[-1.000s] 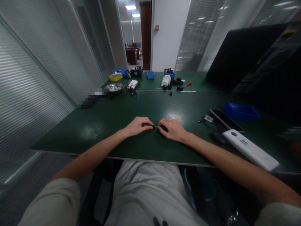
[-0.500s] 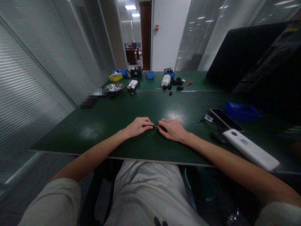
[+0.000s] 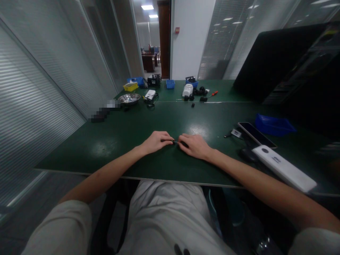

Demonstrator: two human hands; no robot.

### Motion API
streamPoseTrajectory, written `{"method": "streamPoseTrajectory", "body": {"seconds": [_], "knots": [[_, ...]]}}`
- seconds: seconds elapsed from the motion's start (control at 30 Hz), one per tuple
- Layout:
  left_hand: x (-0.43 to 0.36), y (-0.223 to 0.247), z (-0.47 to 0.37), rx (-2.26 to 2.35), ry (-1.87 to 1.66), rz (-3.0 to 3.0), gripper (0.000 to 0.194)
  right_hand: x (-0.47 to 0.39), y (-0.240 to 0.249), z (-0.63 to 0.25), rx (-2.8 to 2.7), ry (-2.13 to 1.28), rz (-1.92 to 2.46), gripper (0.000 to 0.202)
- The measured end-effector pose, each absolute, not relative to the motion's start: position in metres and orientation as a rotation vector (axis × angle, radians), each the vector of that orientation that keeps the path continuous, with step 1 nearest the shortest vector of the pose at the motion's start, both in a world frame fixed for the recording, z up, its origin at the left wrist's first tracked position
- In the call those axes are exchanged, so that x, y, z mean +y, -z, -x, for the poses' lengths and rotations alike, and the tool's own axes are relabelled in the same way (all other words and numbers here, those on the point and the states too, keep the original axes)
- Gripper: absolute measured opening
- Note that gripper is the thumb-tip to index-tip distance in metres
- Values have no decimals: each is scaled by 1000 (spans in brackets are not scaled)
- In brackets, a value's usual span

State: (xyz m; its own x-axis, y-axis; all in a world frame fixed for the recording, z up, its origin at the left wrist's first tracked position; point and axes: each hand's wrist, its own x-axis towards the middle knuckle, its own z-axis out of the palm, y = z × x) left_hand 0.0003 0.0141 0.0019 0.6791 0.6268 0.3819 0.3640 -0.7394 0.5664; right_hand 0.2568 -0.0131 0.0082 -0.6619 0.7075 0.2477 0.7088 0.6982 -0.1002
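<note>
Both my hands rest close together over the green table, near its front edge. Thumb and fingers of my left hand pinch a small dark piece, mostly hidden by the fingertips. My right hand is curled, its fingertips closed around a thin, light, rod-like thing that reaches across the narrow gap to the dark piece. What kind of thing either one is, I cannot make out.
To the right lie a phone, a white long box-like device, a blue tray and a tagged cable. Farther back stand a metal bowl, a yellow bin, a white device and an orange-handled screwdriver.
</note>
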Motion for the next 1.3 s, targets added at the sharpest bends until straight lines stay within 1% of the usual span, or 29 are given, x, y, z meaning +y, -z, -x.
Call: {"method": "streamPoseTrajectory", "body": {"seconds": [0.13, 0.37, 0.57, 0.77, 0.87, 0.97, 1.17, 1.3], "knots": [[12, -1, -3, 742, -764, -2479, 25, -15, -9, -254, -2682, 53, 1103, 29], [13, 2, -8, 764, -824, -2373, 24, -13, -7, -254, -2642, -11, 1100, 29], [13, -1, -5, 764, -804, -2342, 23, -14, -10, -254, -2671, 11, 1088, 27], [28, 1, 3, 899, -826, -2331, 23, -15, -11, -254, -2686, 44, 1108, 28], [37, 5, 4, 921, -798, -2344, 22, -14, -11, -254, -2675, 23, 1120, 28], [40, 8, 5, 921, -747, -2312, 25, -14, -12, -254, -2672, 9, 1122, 28], [39, 3, 13, 780, -682, -2412, 23, -13, -11, -255, -2675, 23, 1109, 28], [38, 1, 15, 836, -684, -2459, 21, -11, -9, -256, -2682, 17, 1094, 28]]}}
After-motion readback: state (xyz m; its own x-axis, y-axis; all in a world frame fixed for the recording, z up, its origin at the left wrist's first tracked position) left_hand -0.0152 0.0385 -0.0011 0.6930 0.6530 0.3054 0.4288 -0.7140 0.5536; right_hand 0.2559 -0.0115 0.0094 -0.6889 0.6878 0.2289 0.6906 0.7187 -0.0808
